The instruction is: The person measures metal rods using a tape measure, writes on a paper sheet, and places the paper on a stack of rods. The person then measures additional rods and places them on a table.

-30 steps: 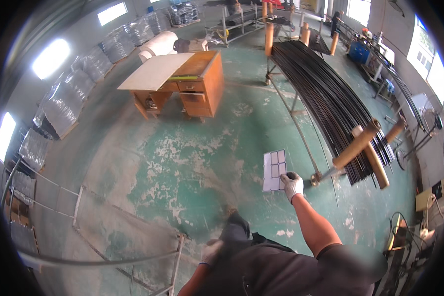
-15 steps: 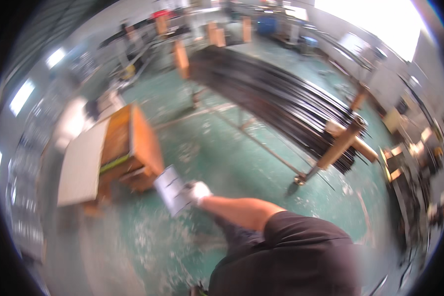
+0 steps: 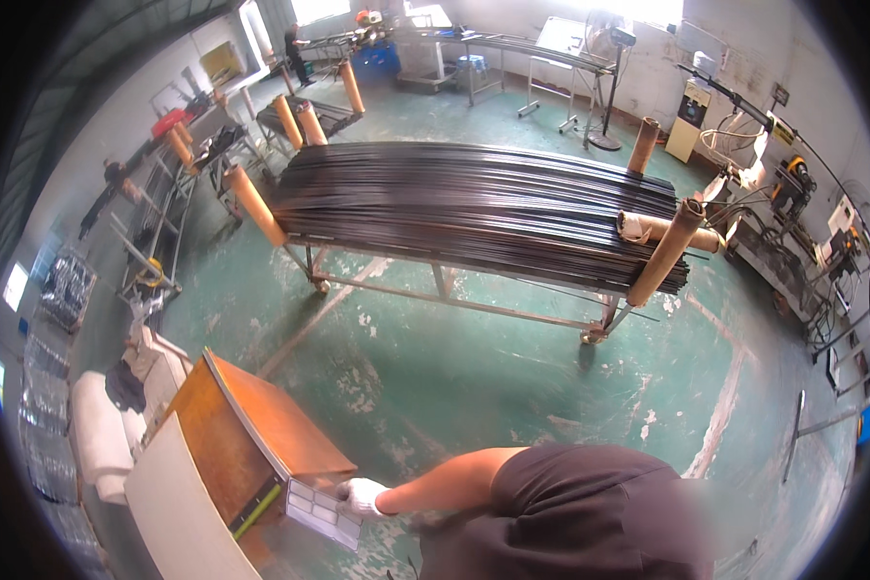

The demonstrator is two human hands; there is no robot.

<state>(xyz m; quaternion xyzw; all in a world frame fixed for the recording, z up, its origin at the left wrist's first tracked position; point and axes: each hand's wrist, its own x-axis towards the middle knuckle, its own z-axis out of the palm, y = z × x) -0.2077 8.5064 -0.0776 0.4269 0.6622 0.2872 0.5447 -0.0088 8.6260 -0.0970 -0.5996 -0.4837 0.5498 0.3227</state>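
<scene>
Green workshop floor (image 3: 416,391), paint worn to pale patches. Across the middle, a wheeled metal rack (image 3: 435,298) loaded with long dark rods (image 3: 454,193); 1 cardboard tube (image 3: 645,230) lies over them at the right end. Far back, 1 person (image 3: 297,53) in dark clothes, standing, too small to read further.

Lower left: brown wooden desk (image 3: 285,416), seen end-on, with a large white board (image 3: 179,512) over part of its top and a yellow-green strip (image 3: 255,508) by its edge.

Right hand (image 3: 362,497), white-gloved: fingers curled closed on 1 edge of a thin pale panel (image 3: 331,527) marked off into framed cells. Palm hidden; thumb placement I cannot tell. Left hand out of sight, so its state is unknown to me.

Changed: my view has swung right, putting the rack ahead and the desk down at my left. Panel, earlier held out over bare floor, now overlaps the desk's near corner, just beside the strip. Contact with the wood: cannot tell. Grip still on the same panel. My reading: the carry has brought it within reach of the desk, its weight still on my 1 hand.
</scene>
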